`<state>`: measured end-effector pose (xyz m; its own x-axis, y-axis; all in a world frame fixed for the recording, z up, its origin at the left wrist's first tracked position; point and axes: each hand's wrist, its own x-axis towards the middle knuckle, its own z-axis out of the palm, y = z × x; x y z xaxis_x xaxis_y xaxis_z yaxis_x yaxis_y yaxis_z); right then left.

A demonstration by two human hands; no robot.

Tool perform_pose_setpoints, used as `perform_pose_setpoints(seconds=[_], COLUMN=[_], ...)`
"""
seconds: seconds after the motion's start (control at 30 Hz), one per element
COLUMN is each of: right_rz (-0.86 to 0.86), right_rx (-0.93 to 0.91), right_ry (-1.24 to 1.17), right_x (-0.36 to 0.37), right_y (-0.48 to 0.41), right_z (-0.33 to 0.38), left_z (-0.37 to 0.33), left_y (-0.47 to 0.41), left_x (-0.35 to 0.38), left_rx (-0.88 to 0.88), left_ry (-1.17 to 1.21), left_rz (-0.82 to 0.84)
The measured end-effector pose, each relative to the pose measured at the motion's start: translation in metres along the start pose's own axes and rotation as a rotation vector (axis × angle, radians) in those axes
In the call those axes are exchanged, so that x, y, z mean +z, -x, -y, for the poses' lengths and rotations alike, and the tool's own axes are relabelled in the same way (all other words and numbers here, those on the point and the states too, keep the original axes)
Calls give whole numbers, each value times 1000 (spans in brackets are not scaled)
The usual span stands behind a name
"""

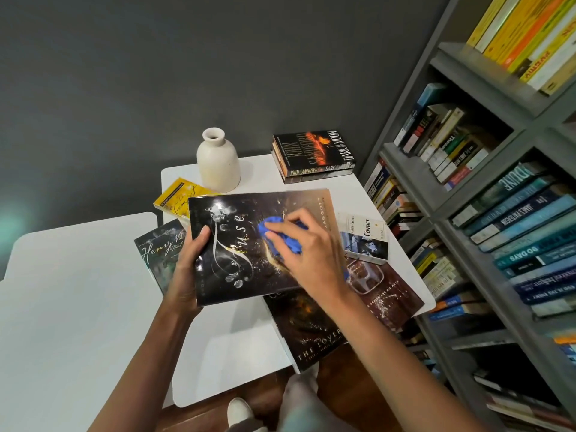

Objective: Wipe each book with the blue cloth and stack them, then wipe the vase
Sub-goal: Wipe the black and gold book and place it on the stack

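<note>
From the head view, my left hand (189, 264) grips the near-left edge of the big dark book (240, 269), thumb on the cover and fingers curled underneath, holding it tilted up above the tabletop (230, 341). My right hand (310, 254) is bunched around the blue cloth (267, 228), fingers curled over it and pressing it onto the middle of that cover, just beside the silver lettering.

Under the raised book, more titles lie flat. A yellow paperback (179, 198) pokes out at the far-left corner, with a dark green one (157, 249) just beside it near my left wrist. A small white-and-blue paperback (365, 238) lies to the right. A reddish-brown book (391, 291) lies below it, and a black book (311, 332) hangs over the tabletop's near edge.

The cream vase (218, 160) stands upright at the far edge, close behind the book I'm holding. To its right lies a short stack of books (314, 155), a black cover on top, well apart from my hands.

A second white tabletop (78, 307) lies to the left. A grey bookshelf (486, 201) packed with books fills the right side.
</note>
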<state>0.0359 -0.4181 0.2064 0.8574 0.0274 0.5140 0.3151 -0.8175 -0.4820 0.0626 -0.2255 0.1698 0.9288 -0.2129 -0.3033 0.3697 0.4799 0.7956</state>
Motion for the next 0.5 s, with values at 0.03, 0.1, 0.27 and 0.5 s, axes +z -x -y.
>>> perform_pose_setpoints(seconds=[0.03, 0.1, 0.27, 0.5], right_rz=[0, -37, -58, 83], right_rx=[25, 125, 126, -72], right_ry=[15, 34, 53, -11], right_x=[-4, -10, -1, -14], right_y=[2, -4, -28, 7], right_z=[-10, -27, -6, -7], left_z=[1, 2, 5, 5], left_y=[0, 1, 3, 7], left_x=[-3, -7, 9, 2], left_rx=[3, -4, -58, -69], left_ry=[-7, 2, 22, -1], left_rz=[-5, -2, 20, 18])
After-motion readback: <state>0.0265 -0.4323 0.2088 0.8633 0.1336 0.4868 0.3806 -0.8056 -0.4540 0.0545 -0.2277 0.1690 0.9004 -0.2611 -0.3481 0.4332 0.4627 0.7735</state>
